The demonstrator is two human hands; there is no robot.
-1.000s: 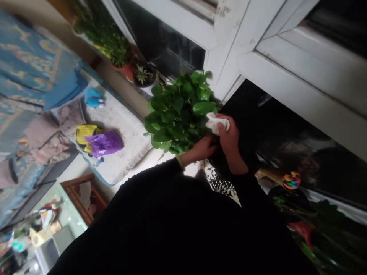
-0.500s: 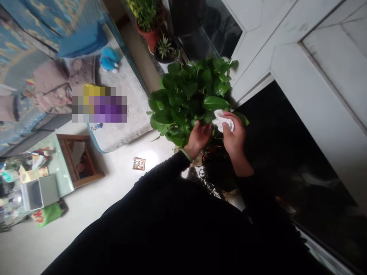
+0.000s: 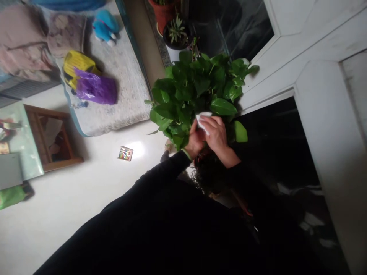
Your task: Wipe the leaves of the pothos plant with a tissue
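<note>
A bushy potted plant with broad green leaves (image 3: pixel 197 84) fills the middle of the view. At its near edge my right hand (image 3: pixel 216 133) holds a crumpled white tissue (image 3: pixel 202 118), fingers closed over it, against the foliage. Close beside it, on the left, my left hand (image 3: pixel 195 143) is curled with its thumb up by the tissue. What lies in its fingers is hidden by the right hand and the tissue. A single leaf (image 3: pixel 241 131) sticks out to the right of my right hand.
Behind stand a dark pot with a small plant (image 3: pixel 176 32) and a reddish pot (image 3: pixel 164 13). White-framed door panels (image 3: pixel 318 99) are at right. At left are a couch (image 3: pixel 126 84) with a purple bag (image 3: pixel 96 88), a glass-topped table (image 3: pixel 34 152) and a small colourful box (image 3: pixel 125 153) on the floor.
My right hand has moved left with the tissue, from beside the plant to my left hand. The left fingers have curled in. The whole view has shifted.
</note>
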